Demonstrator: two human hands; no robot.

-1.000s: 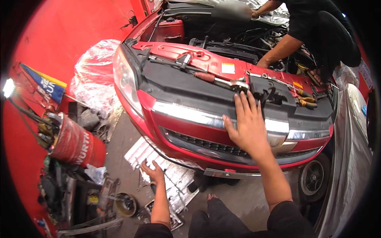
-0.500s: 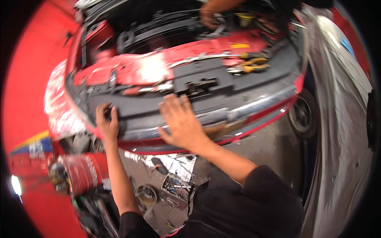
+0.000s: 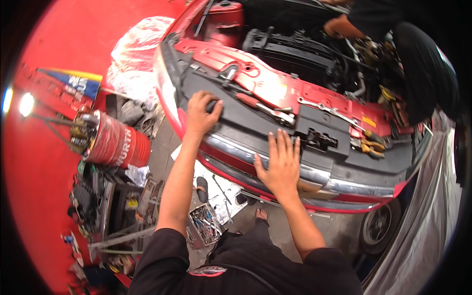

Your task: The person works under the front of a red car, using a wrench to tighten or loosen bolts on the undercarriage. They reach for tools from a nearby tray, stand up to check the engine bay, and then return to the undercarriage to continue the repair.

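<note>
My left hand (image 3: 200,116) is at the left part of the black plastic cover (image 3: 236,120) on the front of a red car. Its fingers and thumb curl round a small dark thing that I cannot make out. My right hand (image 3: 281,164) rests flat, fingers spread, across the cover's front edge and the chrome grille strip (image 3: 314,174). Beyond my hands, pliers with a red handle (image 3: 247,100) and silver jaws lie on the cover. To the right of my right hand sits a black hood latch (image 3: 318,139).
A long wrench (image 3: 328,111) and yellow-handled pliers (image 3: 372,146) lie farther right. A co-worker's hand (image 3: 339,27) reaches into the engine bay. On the floor are a toolbox (image 3: 205,225) of tools and a red drum (image 3: 120,142). Grey sheeting (image 3: 427,206) hangs at the right.
My view has swung left, so the car appears farther right and more of the floor clutter shows. Both hands stay at the front of the car, the right one still flat.
</note>
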